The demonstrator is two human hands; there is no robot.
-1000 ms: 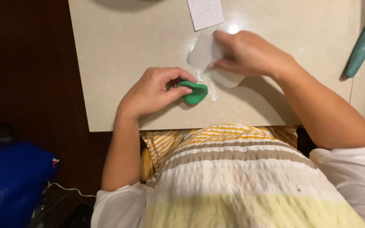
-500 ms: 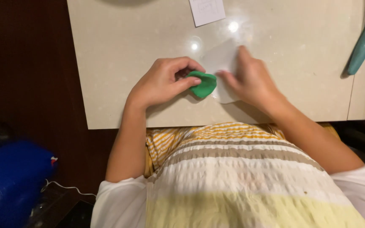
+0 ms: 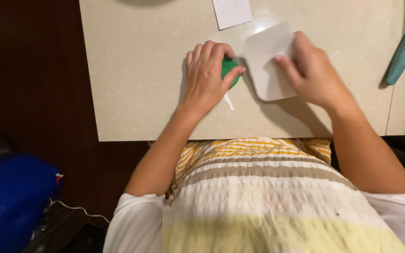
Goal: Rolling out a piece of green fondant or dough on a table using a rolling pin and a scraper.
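Left hand (image 3: 208,77) is palm-down on the pale counter (image 3: 132,70), wrist bent back toward the near edge, forearm running up from the body at a slant. Its grip is closed around a small green object (image 3: 229,70): fingers curled over the top, thumb tucked against the right side, so only a sliver of green peeks out between them. That green piece sits a little back from the near edge, around the middle of the counter's width. Just below the thumb, a thin white scrap (image 3: 229,101) lies on the surface. Right hand (image 3: 311,72) comes in from the right, forearm angling across the near edge, fingers extended and pressing flat on a white rounded-corner card (image 3: 266,70) that lies just beside the green object; the grip there is open, fingertips on top, nothing pinched. At the far edge a white paper slip (image 3: 232,11) lies flat. Along the right edge a teal handle (image 3: 401,51) rests at a tilt, well apart from both hands.
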